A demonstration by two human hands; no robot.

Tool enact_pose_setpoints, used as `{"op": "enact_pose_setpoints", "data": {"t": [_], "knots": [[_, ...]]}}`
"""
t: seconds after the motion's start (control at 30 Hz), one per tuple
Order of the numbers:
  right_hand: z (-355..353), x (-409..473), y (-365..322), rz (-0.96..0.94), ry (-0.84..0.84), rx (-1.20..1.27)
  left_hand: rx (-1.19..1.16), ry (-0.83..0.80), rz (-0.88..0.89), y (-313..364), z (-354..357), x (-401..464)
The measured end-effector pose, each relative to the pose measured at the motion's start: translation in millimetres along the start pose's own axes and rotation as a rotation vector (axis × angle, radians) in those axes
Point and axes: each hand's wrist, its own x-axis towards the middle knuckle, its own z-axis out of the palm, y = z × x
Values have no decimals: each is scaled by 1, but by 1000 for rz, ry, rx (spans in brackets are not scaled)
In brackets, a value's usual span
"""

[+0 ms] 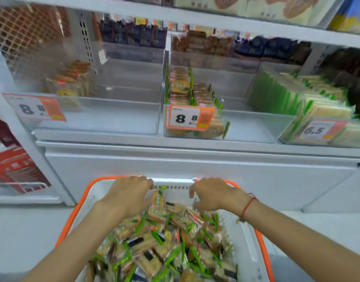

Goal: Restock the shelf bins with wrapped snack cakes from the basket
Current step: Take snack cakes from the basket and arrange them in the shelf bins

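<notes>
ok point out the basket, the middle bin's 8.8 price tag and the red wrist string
basket (pixel 73 217), head view, orange left rim
8.8 price tag (pixel 184 118), head view, on the digits
red wrist string (pixel 248 204), head view, across the right wrist

Above both hands (pixel 132 195), open air up to clear bins (pixel 97 115); beyond the fingers, basket wall (pixel 175 183) blocks; beneath, heaped snack cakes (pixel 163 247).

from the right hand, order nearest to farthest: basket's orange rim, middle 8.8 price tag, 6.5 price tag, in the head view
1. Orange plastic rim of the white basket, just beyond the right hand.
2. Orange-edged 8.8 price tag on the middle clear bin, straight above.
3. 6.5 price tag on the right clear bin, upper right.
</notes>
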Motion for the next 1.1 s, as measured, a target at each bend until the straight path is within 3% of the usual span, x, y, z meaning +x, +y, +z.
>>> {"op": "enact_pose_setpoints", "data": {"t": [0.13,0.23,0.33,0.47,0.63,0.7,0.77,0.8,0.87,0.93,1.0,1.1], "knots": [[61,13,-14,30,-118,105,5,-158,54,-7,60,-10],[96,14,-28,-3,-154,366,-70,-283,136,-16,99,-20],[123,14,-49,18,-134,619,-107,-270,136,-22,121,-31],[135,17,-68,72,-133,658,-103,-209,99,-21,129,-29],[109,22,-51,145,-35,745,-146,-322,61,-19,115,-13],[89,22,-36,160,-40,745,-299,-160,-11,-17,107,-8],[68,22,-25,132,-11,728,-545,-11,-212,-9,87,-5],[58,20,-23,104,47,738,-687,-43,-313,-6,75,-4],[41,17,-25,-10,237,786,-1027,-279,-457,-2,54,-1],[27,13,-31,-144,417,798,-1290,-405,-428,0,42,-2],[14,9,-31,-219,502,701,-1409,-307,-364,1,39,-1],[-4,1,-16,-197,272,637,-1476,-135,-336,0,34,2]]}}
